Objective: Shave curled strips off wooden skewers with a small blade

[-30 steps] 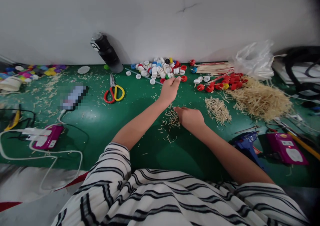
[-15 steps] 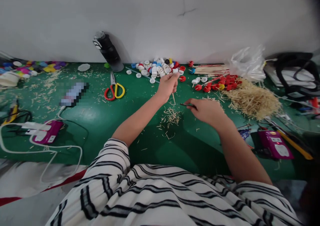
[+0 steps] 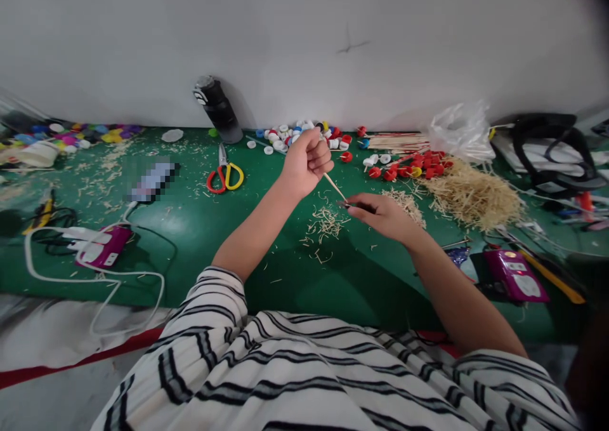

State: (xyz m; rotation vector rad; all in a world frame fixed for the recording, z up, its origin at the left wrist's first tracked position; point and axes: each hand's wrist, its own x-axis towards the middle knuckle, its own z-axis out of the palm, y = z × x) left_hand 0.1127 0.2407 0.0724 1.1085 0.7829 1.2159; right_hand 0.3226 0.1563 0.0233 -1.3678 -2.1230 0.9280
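Note:
My left hand (image 3: 307,161) is closed round a thin wooden stick (image 3: 335,188), which slants down to the right out of the fist. The stick's lower end meets the fingertips of my right hand (image 3: 375,214). That hand pinches a small dark blade (image 3: 343,204), mostly hidden by the fingers. Just below lies a little heap of wood shavings (image 3: 327,223) on the green table (image 3: 295,259). Behind my left hand are loose bottle caps (image 3: 285,136), mostly white, red and blue.
Scissors (image 3: 224,174), a black bottle (image 3: 219,110), a phone (image 3: 153,180) and a purple power strip (image 3: 110,248) are left. Right are red caps on sticks (image 3: 431,163), a shavings pile (image 3: 476,196), a plastic bag (image 3: 459,131) and another purple strip (image 3: 516,275).
My left hand has turned, and the stick now slants toward my right hand. The blade has come against the stick's lower end. The camera view has shifted slightly.

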